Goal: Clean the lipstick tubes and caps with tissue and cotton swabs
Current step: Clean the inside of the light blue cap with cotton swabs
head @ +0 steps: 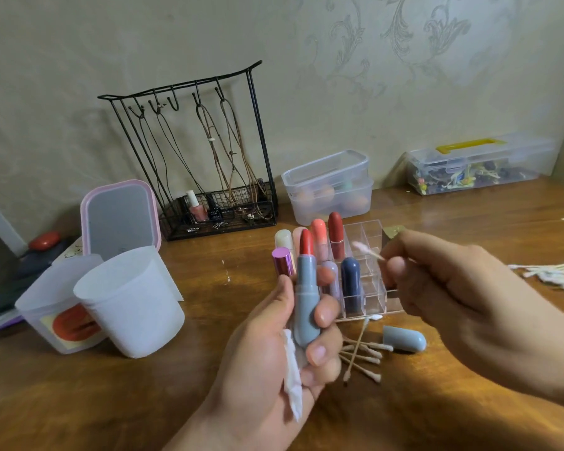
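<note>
we are in the middle of cleaning one lipstick. our left hand (284, 346) is wrapped around the blue-grey lipstick tube (305, 304), holding it upright over the wooden table (209, 402) with the red bullet (305, 244) showing at the top. a crumpled piece of tissue (292, 372) is tucked against the same palm, under the tube. our right hand (463, 301) pinches a cotton swab (368, 250) between thumb and fingers, its white tip pointing left toward the bullet but not touching it; the tip looks unstained, though it is a little blurred.

the tube's matching cap (404, 338) lies on its side on the table, just right of a small heap of used swabs (362, 356). behind our hands the clear organiser (368, 255) holds the other lipsticks, some open and some capped, with several compartments bare. a pile of fresh swabs (557, 273) sits well off to the right.

we judge the step in hand to be swabbing the rim of the tube, around the base of the bullet. the next move calls for bringing the tip in to the collar where the bullet meets the casing and working it round, while the left fingers keep the tube steady or roll it. the touch should be light, so that we do not gouge the soft bullet. the cap appears to be waiting its turn.
</note>
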Demonstrator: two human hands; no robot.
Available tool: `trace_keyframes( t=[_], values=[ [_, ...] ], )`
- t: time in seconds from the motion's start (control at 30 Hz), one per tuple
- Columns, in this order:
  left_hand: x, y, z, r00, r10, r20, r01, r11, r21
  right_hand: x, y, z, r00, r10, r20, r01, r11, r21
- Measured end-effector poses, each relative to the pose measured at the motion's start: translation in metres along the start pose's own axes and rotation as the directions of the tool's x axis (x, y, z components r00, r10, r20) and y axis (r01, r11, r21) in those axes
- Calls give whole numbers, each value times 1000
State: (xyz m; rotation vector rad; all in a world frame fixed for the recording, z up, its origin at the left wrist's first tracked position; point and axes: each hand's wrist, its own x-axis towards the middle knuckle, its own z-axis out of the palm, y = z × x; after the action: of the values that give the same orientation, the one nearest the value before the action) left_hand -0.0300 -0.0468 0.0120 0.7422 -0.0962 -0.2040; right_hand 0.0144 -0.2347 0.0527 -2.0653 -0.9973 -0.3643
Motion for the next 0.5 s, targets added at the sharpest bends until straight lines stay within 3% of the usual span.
trace_keyframes(
  t=[0.1, 0.13, 0.2, 0.27, 0.37, 0.5],
  values=[
    [3, 10, 6, 996, 48, -77, -53, 996, -66, 2, -4, 9, 991, 97, 91, -125, 919, 375],
    [3, 11, 9, 985, 88, -148, -94, 995, -35, 1, -7, 11, 988, 89, 124, -130, 913, 387],
    [-1, 13, 16, 957, 177, -228, -183, 983, -6, 1, -7, 13, 987, 98, 124, -125, 963, 239],
    [5, 17, 15, 931, 197, -307, -188, 980, 59, 0, 0, 9, 981, 120, 150, -109, 991, -75],
    [6, 21, 15, 904, 212, -372, -153, 972, 181, 2, -4, 6, 944, 239, 227, -90, 849, -521],
    [-10, 13, 21, 949, 157, -273, -125, 983, 132, 3, -11, 9, 921, 306, 242, -99, 783, -614]
  ],
)
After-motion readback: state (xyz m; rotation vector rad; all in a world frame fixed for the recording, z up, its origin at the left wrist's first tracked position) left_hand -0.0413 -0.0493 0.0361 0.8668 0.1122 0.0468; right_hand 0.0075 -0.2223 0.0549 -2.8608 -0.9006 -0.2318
